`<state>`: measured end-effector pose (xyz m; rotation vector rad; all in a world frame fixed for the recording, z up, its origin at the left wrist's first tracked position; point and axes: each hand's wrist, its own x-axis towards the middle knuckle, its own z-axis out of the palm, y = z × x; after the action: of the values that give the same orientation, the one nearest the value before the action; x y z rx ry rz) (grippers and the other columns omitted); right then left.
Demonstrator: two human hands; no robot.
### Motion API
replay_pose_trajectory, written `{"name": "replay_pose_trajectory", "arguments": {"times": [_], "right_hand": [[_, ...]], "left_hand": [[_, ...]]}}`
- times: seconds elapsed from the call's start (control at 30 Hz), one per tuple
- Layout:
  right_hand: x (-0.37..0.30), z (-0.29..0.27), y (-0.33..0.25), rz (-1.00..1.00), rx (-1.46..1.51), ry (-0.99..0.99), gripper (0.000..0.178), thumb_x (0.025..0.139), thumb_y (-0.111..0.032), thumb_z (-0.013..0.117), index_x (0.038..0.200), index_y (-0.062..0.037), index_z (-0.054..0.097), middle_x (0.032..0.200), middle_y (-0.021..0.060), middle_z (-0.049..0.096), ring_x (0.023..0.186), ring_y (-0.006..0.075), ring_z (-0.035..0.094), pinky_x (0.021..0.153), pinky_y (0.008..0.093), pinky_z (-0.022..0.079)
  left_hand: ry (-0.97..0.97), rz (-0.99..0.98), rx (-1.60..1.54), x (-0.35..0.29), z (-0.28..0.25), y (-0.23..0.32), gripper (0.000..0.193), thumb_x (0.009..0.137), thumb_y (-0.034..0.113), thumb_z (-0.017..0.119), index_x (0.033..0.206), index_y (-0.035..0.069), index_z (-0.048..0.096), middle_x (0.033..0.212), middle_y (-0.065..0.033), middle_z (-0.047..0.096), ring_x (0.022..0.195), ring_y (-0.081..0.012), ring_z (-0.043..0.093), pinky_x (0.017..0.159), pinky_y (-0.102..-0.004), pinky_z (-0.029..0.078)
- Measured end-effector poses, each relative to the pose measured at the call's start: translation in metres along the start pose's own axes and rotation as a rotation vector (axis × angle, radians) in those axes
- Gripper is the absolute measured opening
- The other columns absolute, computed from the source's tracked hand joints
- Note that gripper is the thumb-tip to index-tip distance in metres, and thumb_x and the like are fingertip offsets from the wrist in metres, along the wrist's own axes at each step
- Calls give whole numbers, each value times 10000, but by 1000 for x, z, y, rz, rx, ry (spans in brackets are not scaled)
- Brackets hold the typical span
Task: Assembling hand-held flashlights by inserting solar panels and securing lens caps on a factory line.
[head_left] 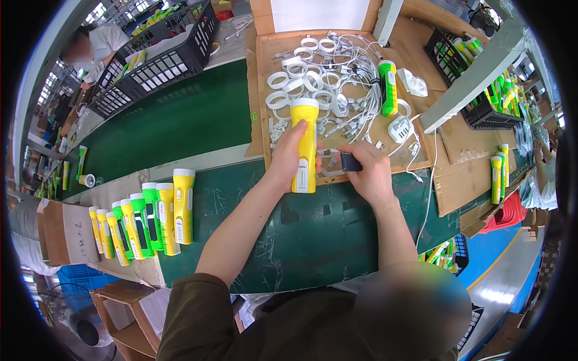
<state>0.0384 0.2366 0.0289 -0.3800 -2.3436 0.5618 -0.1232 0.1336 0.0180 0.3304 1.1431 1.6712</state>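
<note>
Yellow flashlight (307, 147) roughly upright, head (304, 103) up

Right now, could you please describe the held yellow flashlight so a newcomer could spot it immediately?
At the dark green worktable, find the wood-edged tray of white cables. Over its near edge is a yellow flashlight with a white head. The bare left hand grips it, unlike the row of yellow and green flashlights at left.
</note>
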Motion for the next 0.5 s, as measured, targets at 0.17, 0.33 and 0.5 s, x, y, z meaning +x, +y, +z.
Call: {"name": "replay_pose_trajectory", "arguments": {"times": [0.17,0.33,0.5], "right_hand": [[0,3,6,7,-13,34,343,584,58,665,907,-57,654,838,108,632,780,318,634,677,385,513],[1,3,1,90,136,195,174,715,-28,735,867,-50,653,773,107,634,697,290,627,622,352,492],[2,0,-3,99,209,199,116,785,-95,750,834,-44,658,704,84,638,602,214,618,568,308,477]], "left_hand": [[-81,90,24,3,1,-2,377,981,388,480,1173,68,431,962,-109,584,651,-222,621,574,-368,524],[-222,390,212,3,9,-15,575,842,143,709,1313,36,395,1093,-81,565,943,-182,606,805,-334,518],[-227,344,442,-3,8,-19,736,705,225,844,1264,-25,436,1057,-86,582,969,-161,587,806,-300,498]]}}
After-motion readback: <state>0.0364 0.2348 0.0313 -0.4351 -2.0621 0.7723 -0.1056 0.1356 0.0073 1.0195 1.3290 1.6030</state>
